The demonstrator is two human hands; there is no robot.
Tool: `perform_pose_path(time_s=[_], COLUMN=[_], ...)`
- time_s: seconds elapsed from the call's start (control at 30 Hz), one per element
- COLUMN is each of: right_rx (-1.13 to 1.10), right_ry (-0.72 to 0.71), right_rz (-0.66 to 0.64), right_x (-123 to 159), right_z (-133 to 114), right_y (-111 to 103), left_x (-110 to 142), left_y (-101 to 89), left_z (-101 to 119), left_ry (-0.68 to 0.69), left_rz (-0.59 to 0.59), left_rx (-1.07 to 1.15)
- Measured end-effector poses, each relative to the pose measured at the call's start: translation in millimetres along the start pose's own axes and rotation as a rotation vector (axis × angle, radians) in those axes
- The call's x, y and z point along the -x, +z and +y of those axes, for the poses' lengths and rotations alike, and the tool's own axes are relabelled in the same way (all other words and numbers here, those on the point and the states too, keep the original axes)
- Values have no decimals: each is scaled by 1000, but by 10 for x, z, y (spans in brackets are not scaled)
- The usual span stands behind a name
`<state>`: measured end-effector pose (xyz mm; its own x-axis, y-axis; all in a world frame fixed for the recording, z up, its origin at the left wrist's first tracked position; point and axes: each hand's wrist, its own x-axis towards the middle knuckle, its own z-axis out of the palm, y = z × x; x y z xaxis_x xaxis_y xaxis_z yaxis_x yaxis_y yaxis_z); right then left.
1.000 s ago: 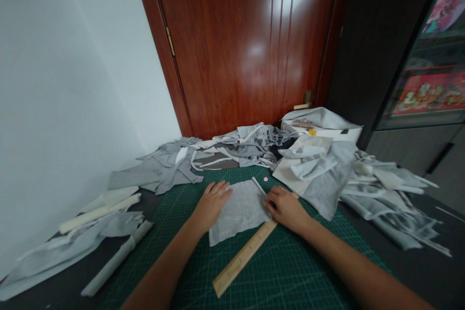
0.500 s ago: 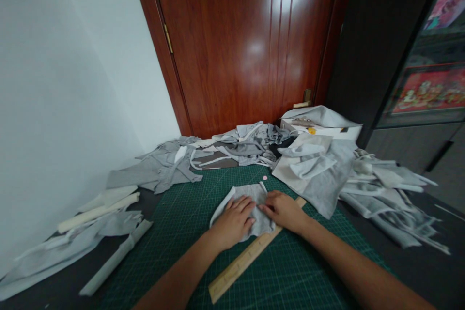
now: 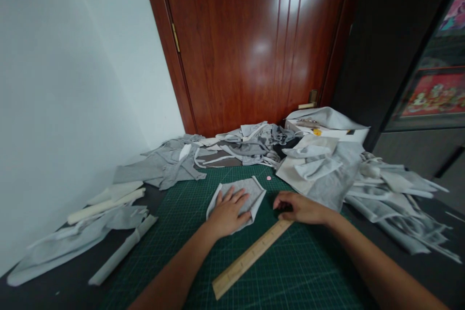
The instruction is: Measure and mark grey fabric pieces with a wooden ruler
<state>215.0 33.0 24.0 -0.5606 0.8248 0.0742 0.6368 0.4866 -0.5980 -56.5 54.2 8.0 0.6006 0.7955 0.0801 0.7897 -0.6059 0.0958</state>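
My left hand (image 3: 228, 213) lies flat with spread fingers on a small grey cloth piece (image 3: 251, 188), whose folded edges show paler. My right hand (image 3: 300, 207) hovers just right of the cloth, apart from it, over the far end of a wooden ruler (image 3: 250, 254). Its fingers are loosely curled, with a gap between thumb and fingertips and nothing visible in them. The ruler slants across a green cutting mat (image 3: 181, 252) and its far end is hidden under the right hand.
A small pink disc (image 3: 269, 178) lies on the mat beyond the cloth. Grey garments (image 3: 160, 167) and rolled fabric (image 3: 123, 252) are at the left. Cloth scraps (image 3: 254, 143) line the back. A white box (image 3: 348, 133) and more fabric pieces (image 3: 392, 198) stand at the right.
My right hand has come off the cloth and shifted right. The cloth's right edge, covered before, now shows folded over. My left hand still rests on the cloth; the view has turned slightly left.
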Motion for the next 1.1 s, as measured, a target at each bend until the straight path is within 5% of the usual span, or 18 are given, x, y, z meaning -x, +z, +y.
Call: perform_pose_path(time_s=[0.17,0.43,0.7,0.93,1.1], right_rx=[74,88,-215,-220,78], right_ry=[-7,-45,-43,-124,2], right_rz=[-162,-164,-271,61,290], right_x=[96,81,53,38,-7], right_z=[-152,-279,-263,-243,-102], right_y=[-97,-41,-20,-104,-15], left_x=[3,-14,2,62,26], left_y=[-45,-28,-66,6,133], left_z=[-157,-169,-149,209,277], left_ry=[-73,-78,-24,224,125], left_rz=[-3,-22,-68,-8,130], left_rx=[-24,-57,-47,29,79])
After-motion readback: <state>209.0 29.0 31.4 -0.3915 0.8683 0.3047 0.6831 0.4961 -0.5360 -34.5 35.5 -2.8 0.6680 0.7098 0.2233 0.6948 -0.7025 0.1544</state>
